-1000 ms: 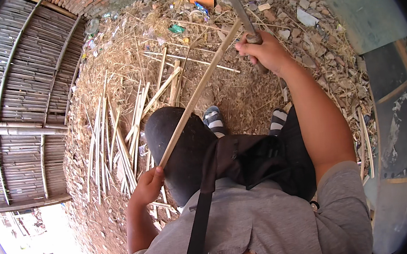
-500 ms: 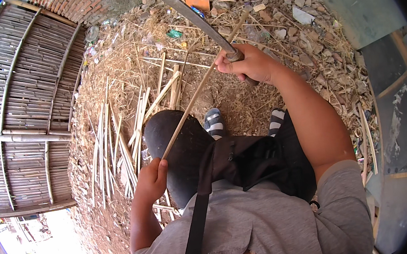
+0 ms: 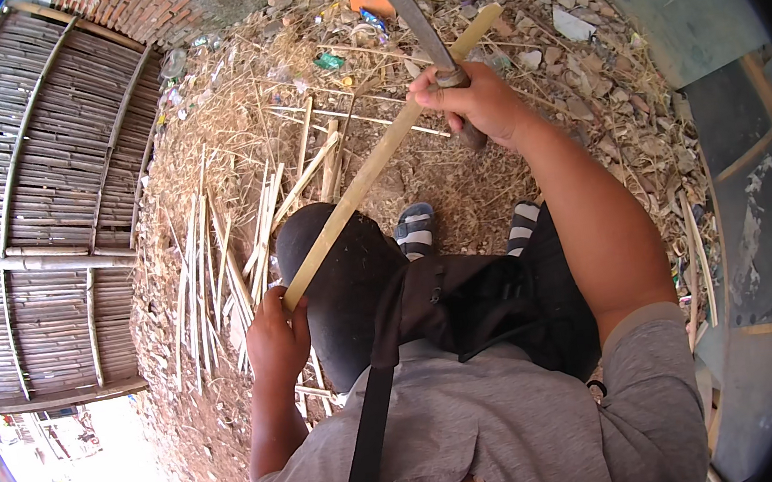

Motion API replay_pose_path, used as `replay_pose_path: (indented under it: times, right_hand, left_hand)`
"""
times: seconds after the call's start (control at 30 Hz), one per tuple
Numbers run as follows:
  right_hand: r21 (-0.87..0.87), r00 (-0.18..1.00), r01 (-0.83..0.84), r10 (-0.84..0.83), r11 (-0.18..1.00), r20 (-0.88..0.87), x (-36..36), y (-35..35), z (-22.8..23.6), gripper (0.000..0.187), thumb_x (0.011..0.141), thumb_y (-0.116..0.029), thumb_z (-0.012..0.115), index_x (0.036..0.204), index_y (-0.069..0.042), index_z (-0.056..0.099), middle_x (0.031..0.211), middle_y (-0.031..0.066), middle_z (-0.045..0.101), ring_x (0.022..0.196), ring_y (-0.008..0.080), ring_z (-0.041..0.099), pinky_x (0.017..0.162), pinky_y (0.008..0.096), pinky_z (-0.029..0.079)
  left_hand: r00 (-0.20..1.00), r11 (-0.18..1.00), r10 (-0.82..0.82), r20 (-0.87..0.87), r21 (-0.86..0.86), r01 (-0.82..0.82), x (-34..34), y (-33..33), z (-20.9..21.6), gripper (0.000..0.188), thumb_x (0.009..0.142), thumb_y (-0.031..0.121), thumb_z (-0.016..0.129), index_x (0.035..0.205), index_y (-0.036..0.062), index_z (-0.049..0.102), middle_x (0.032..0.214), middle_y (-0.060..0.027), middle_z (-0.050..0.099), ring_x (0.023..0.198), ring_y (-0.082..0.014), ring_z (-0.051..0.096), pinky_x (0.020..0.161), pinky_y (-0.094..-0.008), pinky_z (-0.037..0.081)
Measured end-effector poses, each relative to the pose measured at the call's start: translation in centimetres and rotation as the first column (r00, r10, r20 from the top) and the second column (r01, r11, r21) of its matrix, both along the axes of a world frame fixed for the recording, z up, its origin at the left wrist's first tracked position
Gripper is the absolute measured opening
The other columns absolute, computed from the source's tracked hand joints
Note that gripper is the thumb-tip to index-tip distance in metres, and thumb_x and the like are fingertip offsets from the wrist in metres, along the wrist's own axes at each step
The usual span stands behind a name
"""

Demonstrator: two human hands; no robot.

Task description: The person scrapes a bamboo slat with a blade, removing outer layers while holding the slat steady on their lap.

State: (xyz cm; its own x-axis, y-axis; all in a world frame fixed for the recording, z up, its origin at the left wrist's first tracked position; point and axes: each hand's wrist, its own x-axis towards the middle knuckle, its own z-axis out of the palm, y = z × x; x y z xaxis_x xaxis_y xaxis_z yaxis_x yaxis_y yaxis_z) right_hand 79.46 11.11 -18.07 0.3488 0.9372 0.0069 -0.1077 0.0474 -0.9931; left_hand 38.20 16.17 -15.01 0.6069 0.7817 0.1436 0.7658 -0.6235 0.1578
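A long flat bamboo strip point(image 3: 357, 190) slants across my knee, its broad pale face turned up. My left hand point(image 3: 278, 337) pinches its lower end between thumb and fingers. My right hand point(image 3: 473, 105) is closed round the wooden handle point(image 3: 473, 137) of a machete, whose long dark blade point(image 3: 409, 11) points up and away to the left. The strip passes by the right hand's fingertips, crosses the blade near the handle, and its rounded far end sticks out beyond. Whether the right fingers also grip the strip, I cannot tell.
Several split bamboo strips point(image 3: 194, 289) lie on the ground at left, near a slatted bamboo panel point(image 3: 32, 184). Stones and rubble point(image 3: 576, 80) cover the far right. Dark panels point(image 3: 752, 231) stand along the right edge. My sandalled feet point(image 3: 415, 228) rest on the dirt between.
The bamboo strip has turned from its narrow edge to its broad face. The machete's blade has swung to the right and more upright, and my left hand has shifted slightly left.
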Motion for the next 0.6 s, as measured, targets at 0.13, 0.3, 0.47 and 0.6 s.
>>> replay_pose_path:
  times: [0.13,0.3,0.47,0.6]
  right_hand:
    - [-0.037,0.992,0.062,-0.058,0.997,0.110,0.6,0.1,0.4,0.029,0.090,-0.029,0.076,0.106,-0.006,0.070,0.087,0.0043,0.067,0.060,0.0102,0.057,0.056,0.0297,0.047]
    - [0.042,0.706,0.284,-0.238,0.958,0.667,-0.2,-0.1,-0.4,0.027,0.090,-0.030,0.075,0.102,-0.008,0.071,0.080,0.0083,0.068,0.066,0.0204,0.066,0.064,0.0377,0.053]
    - [-0.394,0.427,-0.143,0.416,0.908,0.803,-6.7,-0.4,1.4,0.028,0.080,-0.024,0.074,0.103,-0.008,0.072,0.089,0.0151,0.072,0.087,0.0301,0.072,0.077,0.0439,0.056]
    - [-0.409,0.529,-0.181,0.439,0.894,0.726,-4.6,2.1,-5.0,0.028,0.079,-0.025,0.075,0.098,-0.005,0.071,0.088,0.0173,0.072,0.083,0.0334,0.071,0.073,0.0464,0.056]
  left_hand:
    - [0.996,0.971,0.075,-0.039,-0.223,-0.081,-0.7,0.1,0.3,0.027,0.101,0.029,0.060,0.094,0.0026,0.058,0.076,-0.0231,0.064,0.072,-0.0465,0.063,0.061,-0.0522,0.046]
    - [0.995,0.905,0.081,0.049,-0.422,-0.053,-1.4,0.3,-0.6,0.036,0.104,0.030,0.056,0.085,-0.0003,0.054,0.072,-0.0257,0.060,0.070,-0.0488,0.058,0.061,-0.0521,0.042]
    - [0.991,0.851,0.136,-0.012,-0.511,-0.123,-1.2,0.5,-0.6,0.038,0.105,0.032,0.053,0.084,-0.0005,0.053,0.071,-0.0266,0.059,0.071,-0.0498,0.058,0.062,-0.0528,0.042]
    - [0.995,0.885,0.095,-0.032,-0.455,-0.099,-1.3,0.4,-1.7,0.038,0.105,0.031,0.053,0.084,-0.0008,0.053,0.072,-0.0271,0.060,0.072,-0.0503,0.058,0.063,-0.0537,0.042]
